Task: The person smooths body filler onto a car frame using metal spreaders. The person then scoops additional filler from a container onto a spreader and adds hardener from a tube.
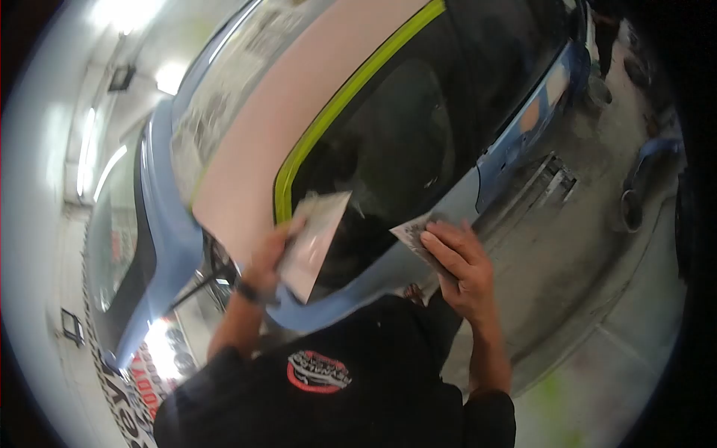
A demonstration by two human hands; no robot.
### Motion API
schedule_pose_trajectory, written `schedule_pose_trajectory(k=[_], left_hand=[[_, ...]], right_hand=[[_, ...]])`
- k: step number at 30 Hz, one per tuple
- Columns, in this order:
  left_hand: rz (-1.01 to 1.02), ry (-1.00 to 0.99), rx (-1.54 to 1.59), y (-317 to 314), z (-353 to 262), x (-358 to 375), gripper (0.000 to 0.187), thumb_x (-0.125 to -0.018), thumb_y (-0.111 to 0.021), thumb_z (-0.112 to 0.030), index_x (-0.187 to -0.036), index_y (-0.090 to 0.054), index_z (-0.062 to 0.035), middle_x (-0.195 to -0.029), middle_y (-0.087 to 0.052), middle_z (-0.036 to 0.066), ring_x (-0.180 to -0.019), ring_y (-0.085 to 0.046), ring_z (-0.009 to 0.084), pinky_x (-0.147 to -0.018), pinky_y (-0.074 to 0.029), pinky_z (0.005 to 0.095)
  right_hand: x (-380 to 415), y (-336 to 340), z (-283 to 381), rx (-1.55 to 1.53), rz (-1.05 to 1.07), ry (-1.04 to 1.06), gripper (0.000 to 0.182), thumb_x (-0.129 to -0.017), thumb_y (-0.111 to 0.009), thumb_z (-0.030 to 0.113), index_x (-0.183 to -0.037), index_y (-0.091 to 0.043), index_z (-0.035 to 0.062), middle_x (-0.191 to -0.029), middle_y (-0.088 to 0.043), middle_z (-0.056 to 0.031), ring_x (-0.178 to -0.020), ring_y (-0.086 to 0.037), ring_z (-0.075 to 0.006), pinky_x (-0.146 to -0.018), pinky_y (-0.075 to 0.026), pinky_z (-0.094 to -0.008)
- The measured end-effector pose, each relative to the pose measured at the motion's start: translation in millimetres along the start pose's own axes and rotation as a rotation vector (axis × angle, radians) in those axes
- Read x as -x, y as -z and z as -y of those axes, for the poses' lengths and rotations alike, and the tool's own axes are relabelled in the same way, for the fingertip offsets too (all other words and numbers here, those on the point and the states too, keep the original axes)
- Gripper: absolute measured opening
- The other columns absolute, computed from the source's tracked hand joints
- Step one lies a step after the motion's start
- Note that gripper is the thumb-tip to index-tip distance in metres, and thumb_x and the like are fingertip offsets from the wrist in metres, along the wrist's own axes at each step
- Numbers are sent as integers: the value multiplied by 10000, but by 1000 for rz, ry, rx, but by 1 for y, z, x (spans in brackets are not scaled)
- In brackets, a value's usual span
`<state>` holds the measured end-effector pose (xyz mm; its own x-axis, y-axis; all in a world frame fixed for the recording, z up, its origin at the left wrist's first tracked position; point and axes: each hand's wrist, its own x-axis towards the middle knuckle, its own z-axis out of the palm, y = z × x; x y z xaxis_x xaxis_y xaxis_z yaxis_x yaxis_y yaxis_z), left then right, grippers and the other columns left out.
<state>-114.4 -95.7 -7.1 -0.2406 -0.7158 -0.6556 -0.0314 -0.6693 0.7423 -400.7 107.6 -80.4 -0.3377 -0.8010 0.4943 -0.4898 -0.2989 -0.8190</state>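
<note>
- A car body and paint workshop.
- A light blue car body with pale masking paper and yellow-green tape along its dark window.
- Bare grey concrete floor, bright ceiling strip lights.

floor: grey concrete floor, stained, with a seam line | drain: metal floor grate set in the concrete | light: bright ceiling lamps and a glowing strip | wall: pale, with a lettered banner
</note>
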Motion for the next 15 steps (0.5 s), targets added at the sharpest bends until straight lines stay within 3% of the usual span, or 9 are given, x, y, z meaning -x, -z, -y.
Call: schedule_pose_trajectory(k=[1, 2, 5, 7, 8, 11, 13, 15], left_hand=[[136, 37, -278, -21, -26, 12, 424, -995, -598, -364, -1220, -618, -6, -1024, -714, 62, -856, -696, 139, -758, -585, 299], [229, 51, -283, -37, -43, 19, 419, -999, -593, -370, -1193, -617, 1, -1015, -714, 66, -830, -701, 137, -739, -592, 311], [394, 27, -198, -52, -64, 23, 381, -1009, -577, -365, -1157, -623, -17, -984, -709, 68, -802, -706, 162, -703, -597, 330], [442, -49, -155, -68, -63, 26, 368, -1018, -561, -356, -1172, -612, -26, -977, -705, 70, -787, -707, 171, -684, -597, 331], [534, -31, 0, -70, -50, 21, 371, -1036, -517, -352, -1224, -582, -38, -1043, -690, 78, -866, -704, 194, -766, -591, 359], [607, -58, 426, -91, -12, 31, 390, -1050, -476, -357, -1272, -554, -46, -1139, -666, 90, -971, -683, 211, -871, -561, 393], [692, -133, 566, -97, 6, 36, 400, -1054, -457, -359, -1287, -551, -47, -1189, -650, 94, -1045, -657, 225, -942, -525, 418], [665, -171, 614, -94, 3, 40, 403, -1052, -466, -355, -1296, -547, -46, -1193, -654, 98, -1032, -666, 230, -923, -538, 407]], right_hand=[[-11, 6, 20, 143, 71, 132, 478, -758, -648, -82, -1203, -697, 87, -1260, -649, -142, -1199, -613, -304, -1078, -426, -479], [-17, 8, 38, 283, 136, 271, 491, -752, -641, -94, -1205, -696, 86, -1270, -645, -143, -1210, -608, -313, -1087, -416, -488], [-27, 12, 79, 199, 50, 289, 485, -768, -638, -92, -1218, -686, 81, -1286, -635, -155, -1234, -593, -339, -1105, -392, -507], [-24, 4, 83, -231, -240, 143, 479, -793, -613, -85, -1252, -652, 48, -1287, -621, -206, -1231, -586, -386, -1104, -390, -517], [-18, -3, 89, -397, -385, 58, 485, -792, -596, -95, -1257, -643, 35, -1284, -618, -220, -1229, -585, -397, -1102, -392, -518], [-27, -29, 109, -508, -432, 180, 507, -810, -568, -85, -1308, -591, 9, -1327, -575, -247, -1257, -554, -415, -1085, -415, -509], [-55, -27, 135, -123, -65, 465, 522, -816, -597, -58, -1331, -578, 31, -1362, -548, -234, -1278, -535, -409, -1089, -413, -514], [-55, -26, 145, 183, 92, 430, 496, -843, -597, -2, -1335, -586, 69, -1374, -539, -214, -1281, -530, -402, -1084, -409, -531]])
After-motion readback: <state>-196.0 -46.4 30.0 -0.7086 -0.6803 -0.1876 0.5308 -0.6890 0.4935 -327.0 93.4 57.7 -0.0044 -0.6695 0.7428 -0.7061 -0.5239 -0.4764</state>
